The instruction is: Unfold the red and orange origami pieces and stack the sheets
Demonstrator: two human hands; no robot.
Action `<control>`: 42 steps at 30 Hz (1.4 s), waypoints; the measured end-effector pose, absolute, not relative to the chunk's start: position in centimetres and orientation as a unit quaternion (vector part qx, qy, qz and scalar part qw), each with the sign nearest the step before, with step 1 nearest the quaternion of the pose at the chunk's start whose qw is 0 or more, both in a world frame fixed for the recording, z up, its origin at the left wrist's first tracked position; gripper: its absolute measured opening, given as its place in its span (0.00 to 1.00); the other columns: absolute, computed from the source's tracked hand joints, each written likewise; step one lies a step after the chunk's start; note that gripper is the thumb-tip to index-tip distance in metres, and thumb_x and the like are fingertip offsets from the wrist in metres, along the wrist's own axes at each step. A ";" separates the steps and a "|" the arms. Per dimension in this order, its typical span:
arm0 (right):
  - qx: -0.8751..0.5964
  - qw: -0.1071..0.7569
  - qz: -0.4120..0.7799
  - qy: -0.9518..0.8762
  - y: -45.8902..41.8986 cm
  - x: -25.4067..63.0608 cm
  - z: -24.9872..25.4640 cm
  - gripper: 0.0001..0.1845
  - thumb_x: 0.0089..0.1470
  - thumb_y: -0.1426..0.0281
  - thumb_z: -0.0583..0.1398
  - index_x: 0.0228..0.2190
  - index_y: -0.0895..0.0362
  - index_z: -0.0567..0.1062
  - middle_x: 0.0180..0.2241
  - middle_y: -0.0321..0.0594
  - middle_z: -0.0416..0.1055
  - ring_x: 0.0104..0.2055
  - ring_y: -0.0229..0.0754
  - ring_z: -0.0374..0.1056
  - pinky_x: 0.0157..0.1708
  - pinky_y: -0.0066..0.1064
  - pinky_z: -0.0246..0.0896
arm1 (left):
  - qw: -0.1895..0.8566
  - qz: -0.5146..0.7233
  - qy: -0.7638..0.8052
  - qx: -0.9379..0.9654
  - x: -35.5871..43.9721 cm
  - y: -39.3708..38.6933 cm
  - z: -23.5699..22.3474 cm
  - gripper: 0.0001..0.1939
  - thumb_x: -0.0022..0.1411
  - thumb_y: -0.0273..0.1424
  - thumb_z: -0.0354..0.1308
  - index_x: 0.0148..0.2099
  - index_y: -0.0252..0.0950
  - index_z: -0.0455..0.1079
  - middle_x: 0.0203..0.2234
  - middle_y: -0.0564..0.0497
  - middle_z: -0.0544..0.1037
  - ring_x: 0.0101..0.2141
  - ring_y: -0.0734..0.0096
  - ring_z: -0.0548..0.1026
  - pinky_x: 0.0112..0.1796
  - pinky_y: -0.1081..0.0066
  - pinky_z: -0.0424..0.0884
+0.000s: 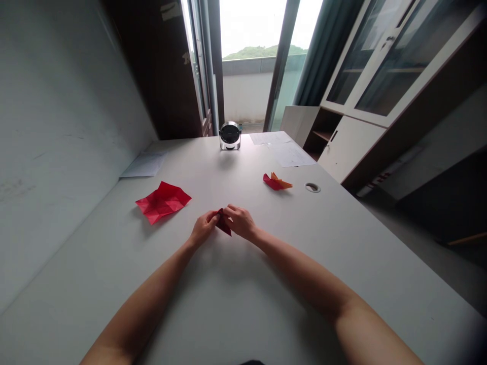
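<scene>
Between my two hands, over the middle of the white table (243, 304), is a small piece of folded dark red paper (224, 227). My left hand (204, 226) pinches its left edge. On the other side, the fingers of my right hand (240, 221) close on its upper right part. One pointed corner of the paper hangs down between the hands; its upper folds are partly hidden by my fingers. Left of my hands lies a creased, opened red paper sheet (163, 201). Beyond my right hand rest folded red and orange paper shapes (277, 182), close together.
A white roll of tape (312, 187) lies near the table's right edge. At the far edge stands a round black and silver device (230, 135). White papers (297, 154) lie at the back right, and another stack of paper (144, 164) sits by the left wall.
</scene>
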State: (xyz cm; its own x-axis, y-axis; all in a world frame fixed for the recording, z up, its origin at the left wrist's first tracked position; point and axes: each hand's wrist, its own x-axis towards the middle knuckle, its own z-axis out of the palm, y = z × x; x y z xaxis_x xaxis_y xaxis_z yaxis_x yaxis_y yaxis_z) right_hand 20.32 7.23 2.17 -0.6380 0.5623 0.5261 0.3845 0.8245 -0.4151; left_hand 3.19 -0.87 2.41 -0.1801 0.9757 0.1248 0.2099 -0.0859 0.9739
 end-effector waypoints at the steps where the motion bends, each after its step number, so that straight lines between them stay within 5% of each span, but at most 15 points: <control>1: -0.262 0.352 0.171 -0.882 7.2 20.2 2.1 0.07 0.63 0.70 0.57 0.31 0.55 0.72 0.31 0.37 0.70 0.29 0.36 0.62 0.31 0.27 0.53 | 0.375 0.521 0.558 0.526 3.1 -0.8 2.4 0.21 0.63 0.47 0.59 0.45 0.33 0.76 0.34 0.47 0.81 0.36 0.63 0.77 0.39 0.69 0.71; 8: -0.220 0.430 0.530 -0.697 8.1 19.4 1.1 0.10 0.61 0.61 0.59 0.35 0.56 0.72 0.29 0.36 0.73 0.30 0.38 0.68 0.31 0.30 0.62 | 0.429 0.573 0.518 0.468 2.3 -0.4 1.7 0.21 0.64 0.47 0.59 0.45 0.32 0.76 0.33 0.47 0.80 0.33 0.67 0.75 0.37 0.70 0.70; 13: -0.209 0.454 0.600 -0.625 8.9 19.4 0.9 0.11 0.59 0.60 0.60 0.33 0.56 0.72 0.25 0.35 0.71 0.26 0.38 0.67 0.29 0.31 0.62 | 0.474 0.590 0.485 0.439 2.2 -0.2 1.5 0.24 0.63 0.47 0.61 0.46 0.30 0.77 0.38 0.42 0.81 0.38 0.62 0.77 0.43 0.67 0.71; 22: -0.240 0.443 0.509 -0.698 7.9 19.5 1.0 0.12 0.60 0.59 0.59 0.31 0.55 0.70 0.26 0.34 0.71 0.27 0.37 0.65 0.28 0.30 0.62 | 0.478 0.574 0.477 0.463 2.4 -0.8 2.3 0.21 0.57 0.41 0.68 0.48 0.33 0.74 0.39 0.43 0.81 0.39 0.61 0.79 0.45 0.63 0.74; 30: -0.283 0.428 0.436 -0.739 7.5 19.9 1.9 0.09 0.60 0.61 0.58 0.33 0.54 0.69 0.21 0.28 0.63 0.23 0.35 0.59 0.25 0.27 0.55 | 0.399 0.577 0.538 0.468 2.4 -0.6 1.3 0.20 0.58 0.46 0.64 0.41 0.33 0.77 0.31 0.46 0.81 0.31 0.63 0.78 0.37 0.65 0.74; 36: -0.190 0.421 0.362 -0.810 6.9 20.4 2.9 0.04 0.60 0.67 0.58 0.35 0.54 0.71 0.32 0.37 0.69 0.33 0.39 0.66 0.35 0.31 0.64 | 0.264 0.567 0.617 0.477 1.3 -0.7 1.4 0.18 0.62 0.46 0.60 0.36 0.35 0.75 0.28 0.49 0.79 0.30 0.66 0.75 0.34 0.71 0.71; 42: -0.166 0.350 0.157 -0.908 7.0 20.4 2.4 0.05 0.62 0.72 0.58 0.35 0.54 0.75 0.39 0.43 0.70 0.43 0.43 0.64 0.39 0.32 0.63 | 0.195 0.553 0.629 0.510 2.0 -1.4 2.7 0.16 0.64 0.44 0.58 0.34 0.36 0.75 0.24 0.52 0.77 0.27 0.68 0.71 0.31 0.72 0.65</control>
